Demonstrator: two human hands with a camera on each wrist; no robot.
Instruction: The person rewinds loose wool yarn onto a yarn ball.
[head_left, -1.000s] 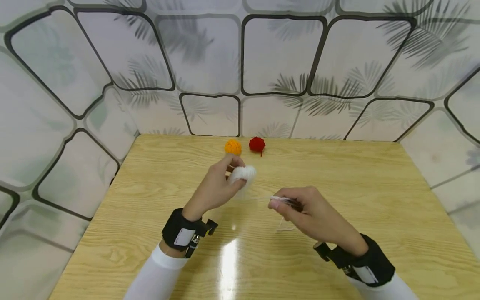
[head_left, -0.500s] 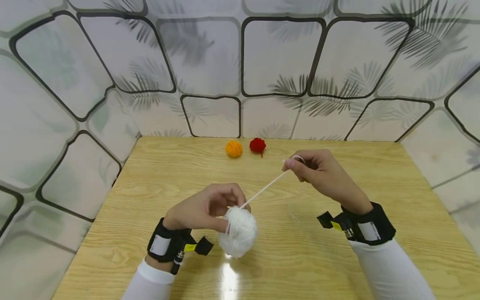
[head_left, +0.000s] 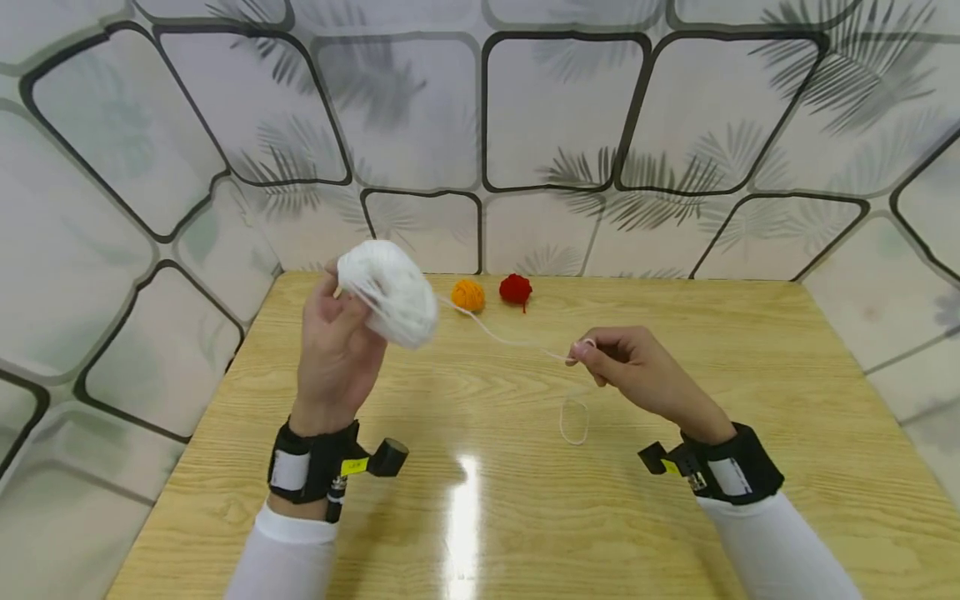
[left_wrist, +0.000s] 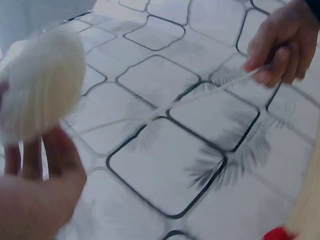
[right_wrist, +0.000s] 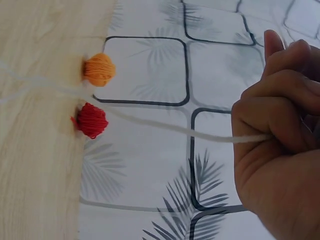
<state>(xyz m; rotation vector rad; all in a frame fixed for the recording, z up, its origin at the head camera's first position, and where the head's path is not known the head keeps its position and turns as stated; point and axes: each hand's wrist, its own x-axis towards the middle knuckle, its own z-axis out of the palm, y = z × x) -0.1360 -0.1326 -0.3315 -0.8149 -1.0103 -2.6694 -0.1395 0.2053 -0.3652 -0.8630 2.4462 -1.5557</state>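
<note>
My left hand (head_left: 341,354) grips a large white ball of yarn (head_left: 390,296), raised over the far left part of the table. In the left wrist view the white ball of yarn (left_wrist: 47,85) sits in the curled fingers, partly out of frame. From the ball a strand of yarn (head_left: 491,333) runs to the right, sagging a little. My right hand (head_left: 637,367) pinches this strand between thumb and curled fingers. Below the right hand hangs a loose loop of the white yarn (head_left: 574,421). The right wrist view shows the strand (right_wrist: 215,139) entering the right hand (right_wrist: 285,135).
A small orange yarn ball (head_left: 468,296) and a red yarn ball (head_left: 515,289) lie side by side at the table's back edge. The wooden table (head_left: 675,533) meets a patterned cloth wall (head_left: 555,108) behind. Light glares on the tabletop near the front.
My left hand has lifted the white ball of yarn from the middle up to the far left and turned it. The right hand has come down slightly, still pinching the strand.
</note>
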